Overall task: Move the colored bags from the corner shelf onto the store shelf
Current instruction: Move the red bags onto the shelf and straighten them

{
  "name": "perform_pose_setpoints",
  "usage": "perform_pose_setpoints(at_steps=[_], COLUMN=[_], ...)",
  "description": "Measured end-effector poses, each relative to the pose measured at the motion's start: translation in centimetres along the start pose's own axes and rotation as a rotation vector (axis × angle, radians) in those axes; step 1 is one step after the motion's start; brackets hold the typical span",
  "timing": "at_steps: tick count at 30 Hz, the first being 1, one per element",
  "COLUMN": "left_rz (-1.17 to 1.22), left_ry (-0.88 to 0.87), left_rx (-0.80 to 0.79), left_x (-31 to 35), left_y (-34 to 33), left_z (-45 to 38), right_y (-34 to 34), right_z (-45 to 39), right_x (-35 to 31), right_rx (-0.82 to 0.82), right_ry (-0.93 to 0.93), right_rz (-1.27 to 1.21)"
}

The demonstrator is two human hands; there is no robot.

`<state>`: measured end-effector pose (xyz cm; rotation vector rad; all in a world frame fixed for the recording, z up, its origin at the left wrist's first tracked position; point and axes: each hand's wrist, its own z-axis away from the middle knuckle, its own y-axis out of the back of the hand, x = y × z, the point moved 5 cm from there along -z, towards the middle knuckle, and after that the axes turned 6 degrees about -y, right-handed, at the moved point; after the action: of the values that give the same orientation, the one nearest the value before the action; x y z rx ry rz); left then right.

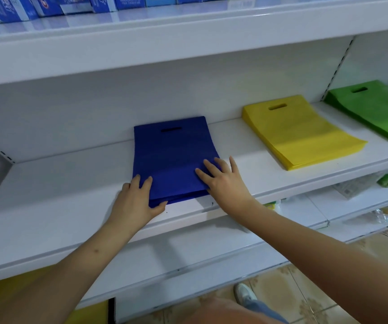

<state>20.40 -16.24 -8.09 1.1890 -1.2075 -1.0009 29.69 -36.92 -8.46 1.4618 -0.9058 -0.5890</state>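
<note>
A stack of blue bags point(172, 157) with a cut-out handle lies flat on the white store shelf point(59, 195), its near edge at the shelf's front. My left hand point(137, 199) rests at the stack's near left corner, fingers straight on top and thumb against the front edge. My right hand point(221, 178) lies flat on the stack's near right corner with fingers spread. A stack of yellow bags point(300, 134) lies further right on the same shelf. A stack of green bags point(375, 111) sits on the adjoining shelf section at far right.
Blue and white boxes point(55, 5) line the shelf above. Lower shelves at right carry packaged goods point(356, 185) and a green item point(387, 180). Something yellow point(6, 298) shows below the shelf at bottom left. Tiled floor and a white shoe point(244, 293) lie beneath.
</note>
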Motion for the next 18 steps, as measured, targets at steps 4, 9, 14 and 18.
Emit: perform_pose_setpoints(at_steps=[4, 9, 14, 18], left_rz=[0.045, 0.376, 0.513, 0.565], left_ry=[0.011, 0.22, 0.295, 0.375], left_rx=[-0.161, -0.275, -0.248, -0.199], left_x=[0.0, -1.3, -0.9, -1.1], left_y=[0.2, 0.9, 0.7, 0.1], left_z=[0.0, -2.4, -4.2, -4.9], right_y=[-0.7, 0.8, 1.6, 1.5], right_z=[1.1, -1.7, -3.3, -3.8], right_x=[1.4, 3.8, 2.5, 2.3], right_rx=[-0.229, -0.498, -0.58, -0.45], right_ry=[-0.106, -0.391, -0.455, -0.505], right_rz=[-0.333, -0.676, -0.863, -0.868])
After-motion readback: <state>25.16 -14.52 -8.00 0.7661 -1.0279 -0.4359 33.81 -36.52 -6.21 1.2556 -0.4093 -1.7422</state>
